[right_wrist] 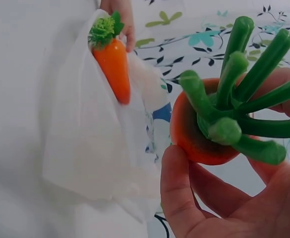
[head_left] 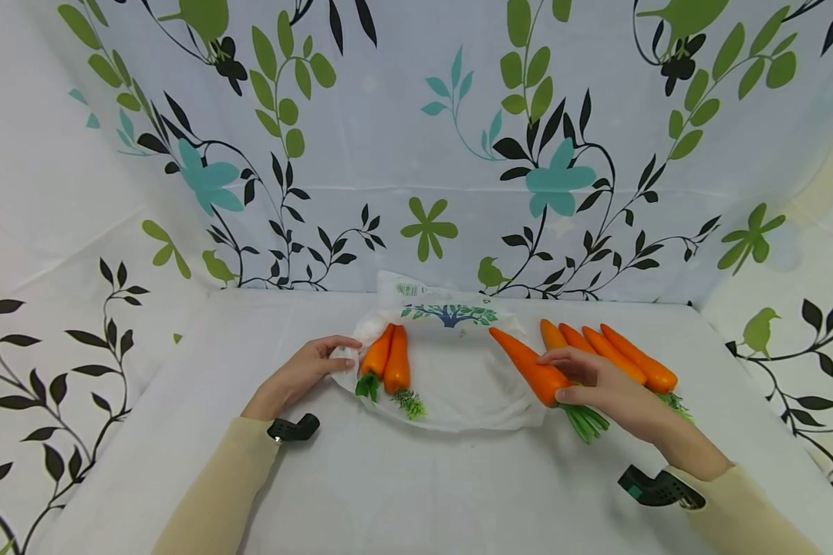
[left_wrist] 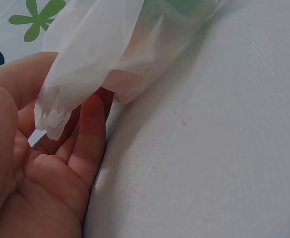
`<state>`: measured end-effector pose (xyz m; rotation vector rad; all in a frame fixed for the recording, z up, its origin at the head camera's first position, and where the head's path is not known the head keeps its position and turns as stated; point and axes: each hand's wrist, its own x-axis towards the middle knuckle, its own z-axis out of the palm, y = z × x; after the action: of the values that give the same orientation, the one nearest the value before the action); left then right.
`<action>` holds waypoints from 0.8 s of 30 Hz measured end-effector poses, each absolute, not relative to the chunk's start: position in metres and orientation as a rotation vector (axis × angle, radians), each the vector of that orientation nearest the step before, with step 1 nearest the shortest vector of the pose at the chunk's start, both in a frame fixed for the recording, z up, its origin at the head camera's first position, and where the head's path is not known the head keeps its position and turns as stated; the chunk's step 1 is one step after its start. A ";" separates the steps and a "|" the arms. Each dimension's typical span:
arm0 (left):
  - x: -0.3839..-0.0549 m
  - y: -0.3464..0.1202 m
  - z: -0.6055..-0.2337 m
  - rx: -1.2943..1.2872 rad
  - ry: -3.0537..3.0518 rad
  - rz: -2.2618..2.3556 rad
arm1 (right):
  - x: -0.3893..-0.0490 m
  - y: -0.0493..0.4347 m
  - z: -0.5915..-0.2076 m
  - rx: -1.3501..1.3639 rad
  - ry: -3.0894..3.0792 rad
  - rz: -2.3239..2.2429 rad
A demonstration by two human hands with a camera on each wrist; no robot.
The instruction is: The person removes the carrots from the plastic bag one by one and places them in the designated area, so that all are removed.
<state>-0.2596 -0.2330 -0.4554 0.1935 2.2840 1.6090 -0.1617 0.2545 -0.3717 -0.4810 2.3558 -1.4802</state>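
Observation:
A white plastic bag (head_left: 468,385) with a printed tree lies flat on the table. My left hand (head_left: 311,368) holds its left edge, and the thin plastic (left_wrist: 85,64) passes between thumb and curled fingers in the left wrist view. Two orange toy carrots (head_left: 397,364) with green tops lie side by side at the bag's left end. Over the bag's right side, my right hand (head_left: 607,389) grips another toy carrot (head_left: 517,356) near its top, tip pointing up and left. Its thick green stalks (right_wrist: 236,99) face the right wrist camera.
Right of the bag, partly behind my right hand, lies a row of several more toy carrots (head_left: 639,358). The white-covered table (head_left: 416,493) meets a leaf-patterned cloth (head_left: 361,154) at the back. Each wrist wears a black strap (head_left: 293,428).

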 end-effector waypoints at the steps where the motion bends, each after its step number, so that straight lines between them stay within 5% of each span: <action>1: -0.260 -0.233 -0.456 0.193 2.287 1.608 | -0.160 0.257 -0.371 -0.477 2.355 -1.486; 24: -0.258 -0.231 -0.452 0.206 2.287 1.612 | -0.155 0.320 -0.366 -0.511 2.506 -1.485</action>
<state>-0.2584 -0.2311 -0.4522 0.2058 2.2865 1.6120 -0.1547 0.3200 -0.3658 -0.5109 2.5061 -1.4853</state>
